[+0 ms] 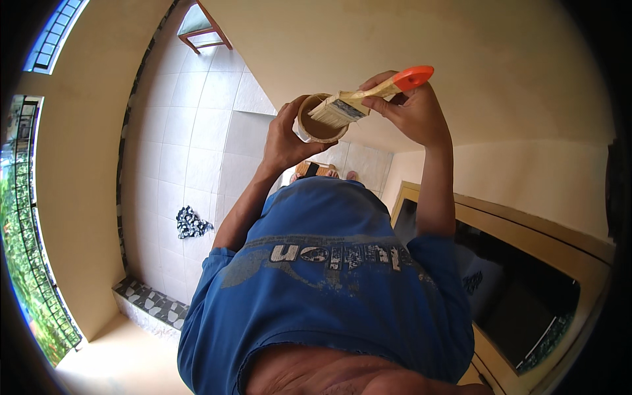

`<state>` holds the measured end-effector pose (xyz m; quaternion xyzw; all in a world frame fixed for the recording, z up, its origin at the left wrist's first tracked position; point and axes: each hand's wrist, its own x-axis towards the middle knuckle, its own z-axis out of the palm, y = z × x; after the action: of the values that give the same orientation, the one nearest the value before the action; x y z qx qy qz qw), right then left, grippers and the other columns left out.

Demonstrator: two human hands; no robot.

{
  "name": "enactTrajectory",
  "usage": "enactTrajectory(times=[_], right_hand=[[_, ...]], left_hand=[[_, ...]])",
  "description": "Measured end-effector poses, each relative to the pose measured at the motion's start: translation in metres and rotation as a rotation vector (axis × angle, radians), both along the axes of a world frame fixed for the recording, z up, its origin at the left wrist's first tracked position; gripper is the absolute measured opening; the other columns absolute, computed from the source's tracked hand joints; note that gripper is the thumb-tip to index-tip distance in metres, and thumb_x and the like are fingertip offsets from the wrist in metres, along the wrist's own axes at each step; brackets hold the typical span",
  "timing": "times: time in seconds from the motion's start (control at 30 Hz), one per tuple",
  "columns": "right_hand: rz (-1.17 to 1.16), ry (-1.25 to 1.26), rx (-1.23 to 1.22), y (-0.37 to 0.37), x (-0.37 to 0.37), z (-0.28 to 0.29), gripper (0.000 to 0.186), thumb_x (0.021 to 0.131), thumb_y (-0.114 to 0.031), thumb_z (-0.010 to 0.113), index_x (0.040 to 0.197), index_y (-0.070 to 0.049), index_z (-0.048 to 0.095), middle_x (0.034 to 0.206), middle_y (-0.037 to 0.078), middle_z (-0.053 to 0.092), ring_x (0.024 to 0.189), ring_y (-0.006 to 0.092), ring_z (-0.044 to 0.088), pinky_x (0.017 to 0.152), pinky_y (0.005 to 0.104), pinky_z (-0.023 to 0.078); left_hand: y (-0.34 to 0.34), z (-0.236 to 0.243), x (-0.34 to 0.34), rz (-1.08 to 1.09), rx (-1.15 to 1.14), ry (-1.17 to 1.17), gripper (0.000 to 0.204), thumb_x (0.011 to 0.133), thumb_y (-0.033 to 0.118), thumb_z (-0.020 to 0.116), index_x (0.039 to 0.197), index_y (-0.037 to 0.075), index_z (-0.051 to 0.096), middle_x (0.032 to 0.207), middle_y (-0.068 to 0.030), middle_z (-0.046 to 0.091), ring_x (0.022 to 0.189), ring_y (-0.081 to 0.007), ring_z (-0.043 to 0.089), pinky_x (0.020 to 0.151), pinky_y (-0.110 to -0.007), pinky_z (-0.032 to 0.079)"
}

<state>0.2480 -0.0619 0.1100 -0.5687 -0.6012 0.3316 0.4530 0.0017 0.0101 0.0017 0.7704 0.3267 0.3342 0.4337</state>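
Tiled floor [174,135] below, inside of cup [315,132] partly hidden behind paintbrush [349,108]

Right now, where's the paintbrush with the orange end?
In the head view, above the middle: the right hand holds the paintbrush, bristles at the opening of the cup in the left hand.

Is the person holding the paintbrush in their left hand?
No, the right hand grips the paintbrush, while the left hand holds the cup.
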Motion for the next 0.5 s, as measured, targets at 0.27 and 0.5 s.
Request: enactTrajectory(times=[0.27,0.5], right_hand=[[-0.187,0.291,0.093,-0.029,0.008,-0.031,0.015,0.091,-0.007,0.081,0.105,-0.002,0.075,0.1,0.006,0.076,0.077,0.0077,0.068,0.063,0.0226,0.056],[-0.335,0.469,0.09,-0.041,0.002,-0.052,0.02,0.092,-0.01,0.08,0.108,0.0,0.073,0.092,0.007,0.076,0.081,0.0109,0.073,0.065,0.0242,0.057]], left_hand=[[-0.004,-0.003,0.003,0.002,0.029,0.007,0.091,0.066,0.033,0.099,0.139,0.0,0.057,0.131,-0.0166,0.07,0.124,-0.0279,0.067,0.106,-0.042,0.054],[-0.005,-0.004,0.003,0.012,-0.013,-0.003,0.096,0.066,0.032,0.099,0.143,-0.003,0.052,0.13,-0.019,0.07,0.124,-0.0282,0.068,0.106,-0.044,0.055]])
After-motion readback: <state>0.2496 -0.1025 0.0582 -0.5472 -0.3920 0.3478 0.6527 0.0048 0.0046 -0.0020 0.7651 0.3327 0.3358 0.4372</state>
